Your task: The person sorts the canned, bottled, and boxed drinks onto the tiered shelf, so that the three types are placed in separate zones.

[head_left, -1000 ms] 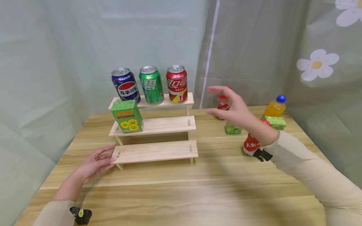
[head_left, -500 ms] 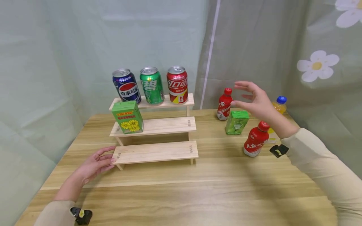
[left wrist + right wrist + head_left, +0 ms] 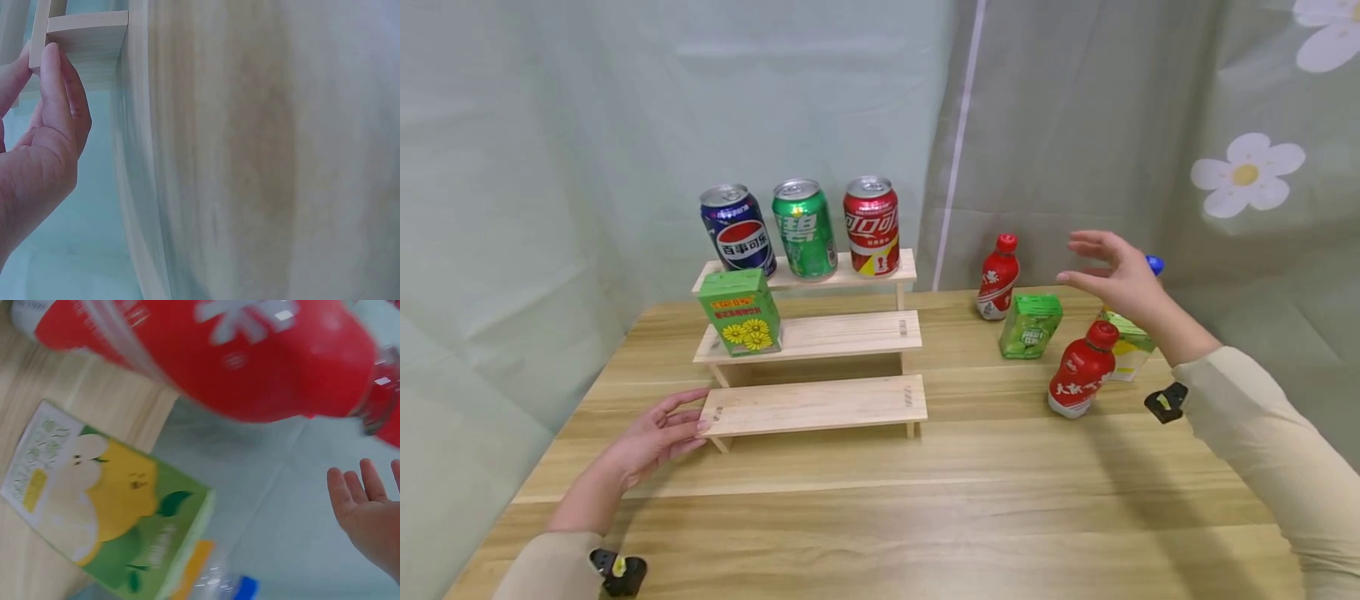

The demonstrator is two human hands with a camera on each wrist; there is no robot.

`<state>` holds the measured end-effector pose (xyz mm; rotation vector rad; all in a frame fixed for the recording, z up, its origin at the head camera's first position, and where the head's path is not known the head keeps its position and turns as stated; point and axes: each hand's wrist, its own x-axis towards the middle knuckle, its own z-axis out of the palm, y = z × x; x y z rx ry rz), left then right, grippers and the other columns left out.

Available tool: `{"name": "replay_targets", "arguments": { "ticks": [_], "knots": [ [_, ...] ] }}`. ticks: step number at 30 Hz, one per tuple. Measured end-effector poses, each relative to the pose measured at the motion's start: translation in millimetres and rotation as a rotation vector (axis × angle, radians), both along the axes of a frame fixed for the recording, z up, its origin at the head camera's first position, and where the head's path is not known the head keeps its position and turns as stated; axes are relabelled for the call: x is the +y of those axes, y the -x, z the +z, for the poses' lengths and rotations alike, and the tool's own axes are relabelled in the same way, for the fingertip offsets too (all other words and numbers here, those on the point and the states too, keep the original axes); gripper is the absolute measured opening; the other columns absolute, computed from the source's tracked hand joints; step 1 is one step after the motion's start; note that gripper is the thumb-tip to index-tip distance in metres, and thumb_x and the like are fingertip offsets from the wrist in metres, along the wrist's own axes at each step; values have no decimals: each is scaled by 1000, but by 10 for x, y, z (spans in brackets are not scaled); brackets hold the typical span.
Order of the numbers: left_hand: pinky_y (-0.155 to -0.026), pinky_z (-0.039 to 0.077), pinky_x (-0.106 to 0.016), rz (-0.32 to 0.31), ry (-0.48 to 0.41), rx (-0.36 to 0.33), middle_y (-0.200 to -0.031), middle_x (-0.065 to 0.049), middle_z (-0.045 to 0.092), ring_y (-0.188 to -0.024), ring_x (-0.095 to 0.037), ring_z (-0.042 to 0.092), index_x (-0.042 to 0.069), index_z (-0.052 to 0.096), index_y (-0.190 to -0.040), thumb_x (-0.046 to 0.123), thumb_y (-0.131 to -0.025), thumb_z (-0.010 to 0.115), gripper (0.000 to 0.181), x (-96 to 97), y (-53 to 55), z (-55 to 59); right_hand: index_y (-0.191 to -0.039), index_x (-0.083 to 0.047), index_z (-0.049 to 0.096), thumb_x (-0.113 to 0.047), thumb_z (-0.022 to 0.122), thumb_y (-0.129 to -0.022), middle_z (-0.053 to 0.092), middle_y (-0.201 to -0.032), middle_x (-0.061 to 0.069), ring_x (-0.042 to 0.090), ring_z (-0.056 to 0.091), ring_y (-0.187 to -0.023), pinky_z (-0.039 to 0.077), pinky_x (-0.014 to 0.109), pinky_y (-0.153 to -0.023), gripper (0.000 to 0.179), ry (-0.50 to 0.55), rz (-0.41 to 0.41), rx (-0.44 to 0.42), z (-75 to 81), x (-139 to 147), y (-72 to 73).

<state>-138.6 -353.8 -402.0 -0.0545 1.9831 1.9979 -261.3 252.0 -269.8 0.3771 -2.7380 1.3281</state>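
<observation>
My left hand (image 3: pixel 651 442) pinches the left end of the lowest board of a three-step wooden display rack (image 3: pixel 820 406); in the left wrist view, thumb and fingers (image 3: pixel 55 94) lie on either side of the board's end. Over the drinks at the right, my right hand (image 3: pixel 1116 279) hovers with fingers apart and holds nothing. Beneath and around it are a red bottle (image 3: pixel 1081 371), a pear-printed juice box (image 3: pixel 119 500) and an orange drink bottle with a blue cap (image 3: pixel 1154 265), mostly hidden by the hand. Left of these stand a green juice box (image 3: pixel 1032 327) and another red bottle (image 3: pixel 997 279).
On the rack's top step stand a blue Pepsi can (image 3: pixel 739 233), a green soda can (image 3: pixel 805 229) and a red Coca-Cola can (image 3: pixel 871 227). A green chrysanthemum tea carton (image 3: pixel 741 315) is on the middle step, at its left end. Curtains (image 3: pixel 1060 117) hang behind the table.
My right hand has moved right, away from the rack and over the drinks, uncovering the red bottles and green juice box. My left hand stays at the rack.
</observation>
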Motion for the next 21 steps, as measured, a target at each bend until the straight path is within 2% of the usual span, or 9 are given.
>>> {"name": "replay_targets", "arguments": {
  "ticks": [6,9,15,21],
  "knots": [
    [-84,56,-25,-9,-5,6,-107,5,58,-95,-9,64,28,47,-125,4,-93,59,42,4,-16,9,-146,-6,30,-25,65,-91,36,-147,21,37,33,-136,36,56,-106,68,15,2,-36,-190,124,143],
    [-85,56,-25,-7,-2,3,-108,5,58,-96,-9,64,29,47,-125,5,-93,59,42,3,-20,7,-146,-4,28,-23,65,-91,35,-146,25,40,32,-135,35,59,-105,69,35,26,-53,-299,162,215],
    [-86,56,-26,1,20,-13,-109,4,56,-96,-9,64,26,44,-130,6,-93,59,45,-15,-16,10,-149,-5,22,-22,65,-91,33,-146,28,44,29,-136,28,64,-107,74,60,81,-144,-482,164,322],
    [-86,55,-26,0,39,-14,-111,3,55,-97,-9,64,24,42,-135,7,-93,59,48,-26,-6,-4,-147,0,24,-15,65,-91,33,-145,31,49,28,-135,29,63,-108,71,-50,178,-204,-545,127,384]
  ]
}}
